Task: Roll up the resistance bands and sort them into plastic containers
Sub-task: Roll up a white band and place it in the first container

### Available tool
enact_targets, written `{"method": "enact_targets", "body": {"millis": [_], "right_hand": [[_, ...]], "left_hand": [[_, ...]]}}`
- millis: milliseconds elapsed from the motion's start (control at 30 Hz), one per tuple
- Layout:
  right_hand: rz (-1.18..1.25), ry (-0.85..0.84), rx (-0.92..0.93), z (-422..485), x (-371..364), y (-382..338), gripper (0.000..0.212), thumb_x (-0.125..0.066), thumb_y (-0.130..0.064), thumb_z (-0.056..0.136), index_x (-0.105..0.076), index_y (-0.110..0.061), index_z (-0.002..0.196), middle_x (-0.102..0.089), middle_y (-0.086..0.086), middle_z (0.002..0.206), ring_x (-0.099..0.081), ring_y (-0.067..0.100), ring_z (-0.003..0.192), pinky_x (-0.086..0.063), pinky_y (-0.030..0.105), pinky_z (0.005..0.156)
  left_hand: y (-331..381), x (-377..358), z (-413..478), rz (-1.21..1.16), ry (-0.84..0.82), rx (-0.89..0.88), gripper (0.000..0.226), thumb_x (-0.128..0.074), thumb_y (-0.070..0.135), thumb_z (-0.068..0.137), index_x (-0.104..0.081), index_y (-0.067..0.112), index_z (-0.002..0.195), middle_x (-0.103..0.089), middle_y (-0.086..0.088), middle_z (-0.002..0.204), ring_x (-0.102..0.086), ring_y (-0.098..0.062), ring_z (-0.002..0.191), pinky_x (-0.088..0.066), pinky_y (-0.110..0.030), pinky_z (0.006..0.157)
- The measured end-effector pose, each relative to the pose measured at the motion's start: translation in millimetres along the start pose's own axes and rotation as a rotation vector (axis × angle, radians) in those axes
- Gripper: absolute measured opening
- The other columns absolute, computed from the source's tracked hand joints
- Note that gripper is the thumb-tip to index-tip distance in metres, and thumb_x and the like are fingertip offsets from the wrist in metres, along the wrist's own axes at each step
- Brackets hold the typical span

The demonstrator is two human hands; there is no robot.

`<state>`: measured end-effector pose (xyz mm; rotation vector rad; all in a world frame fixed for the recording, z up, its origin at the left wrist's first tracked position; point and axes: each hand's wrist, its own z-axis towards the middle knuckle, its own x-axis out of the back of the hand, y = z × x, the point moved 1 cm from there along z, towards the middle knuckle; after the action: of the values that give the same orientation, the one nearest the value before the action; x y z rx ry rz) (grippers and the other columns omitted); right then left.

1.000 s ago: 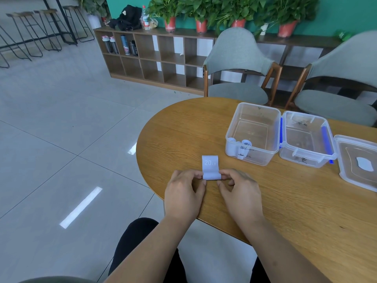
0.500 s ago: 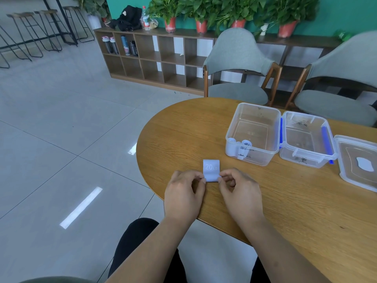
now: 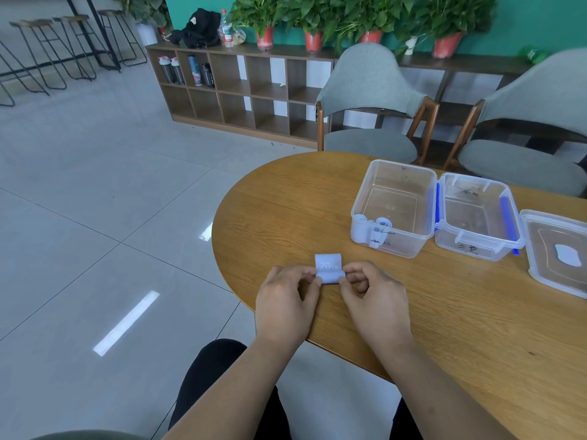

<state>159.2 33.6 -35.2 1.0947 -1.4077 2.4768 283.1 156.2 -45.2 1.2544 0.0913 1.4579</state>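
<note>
Band [image 3: 328,268]: pale lilac, printed 20 LB; on the counter [image 3: 301,211] near its front edge, between the two hands; rolled up at the near end, with a short flat tail pointing away toward the containers.
Left hand [image 3: 286,300]: fingers curled, thumb and fingertips pinching the left end of the roll; nothing else held.
Right hand [image 3: 374,300]: curled the same way, pinching the right end of the roll.
Step in hand: rolling; judged nearly finished, with only that short tail to take up; sorting of this band not yet begun.
First container [image 3: 409,244]: clear, lidless, farther back and to the right, well apart from the hands; rolled bands [image 3: 378,228] of the same pale colour tucked into its near left corner.
Second container [image 3: 476,246]: touching the first on its right, blue clips at the sides; no band visible inside; writing on the front wall too small to read.
Lid [image 3: 546,236]: flat on the counter just beside the second container.
Next move: probably one last turn over the tail; then a firm pinch across the roll against springing open; then a lift and a carry back and to the right; first container the likely home, judging by the matching colour, though not certain with the labels unreadable.
</note>
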Motion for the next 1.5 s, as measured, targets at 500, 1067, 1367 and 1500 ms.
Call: {"method": "enact_targets", "body": {"millis": [500,1067,1367,1500], "right_hand": [[-0.017,-0.006,0.019,0.5,-1.5,1.8,0.027,-0.077,-0.025,0.089,-0.074,-0.038,0.112,-0.068,-0.025,0.087,-0.06,-0.001,0.084,-0.051,0.021,0.078],[-0.096,0.023,0.064,-0.6,-6.8,4.2,0.023,-0.077,-0.026,0.089,-0.076,-0.029,0.112,-0.07,-0.019,0.094,-0.061,0.007,0.089,-0.057,0.034,0.077],[0.004,0.016,0.006,0.1,-1.2,1.1,0.024,-0.078,-0.028,0.088,-0.072,-0.036,0.109,-0.068,-0.024,0.087,-0.061,0.001,0.082,-0.052,0.022,0.078],[0.019,0.011,0.0,0.4,-0.4,2.5,0.02,-0.08,-0.028,0.088,-0.072,-0.036,0.105,-0.068,-0.024,0.087,-0.062,0.0,0.082,-0.051,0.019,0.078]], "left_hand": [[-0.1,0.6,-0.1,0.027,-0.02,-0.011,0.017,-0.076,0.03,0.093,-0.075,0.035,0.109,-0.071,0.026,0.099,-0.054,0.001,0.091,-0.04,-0.008,0.073],[-2.3,-2.3,-0.4,0.028,-0.026,-0.021,0.021,-0.078,0.026,0.089,-0.073,0.036,0.108,-0.069,0.026,0.099,-0.053,0.0,0.093,-0.041,-0.011,0.076],[0.8,1.1,-1.1,-0.046,-0.02,0.009,0.021,-0.08,0.027,0.089,-0.073,0.035,0.107,-0.068,0.028,0.09,-0.056,0.004,0.093,-0.041,-0.006,0.077],[1.5,2.1,-1.4,-0.02,-0.016,0.014,0.017,-0.082,0.028,0.089,-0.073,0.036,0.101,-0.062,0.037,0.086,-0.056,0.003,0.088,-0.039,-0.006,0.073]]}}
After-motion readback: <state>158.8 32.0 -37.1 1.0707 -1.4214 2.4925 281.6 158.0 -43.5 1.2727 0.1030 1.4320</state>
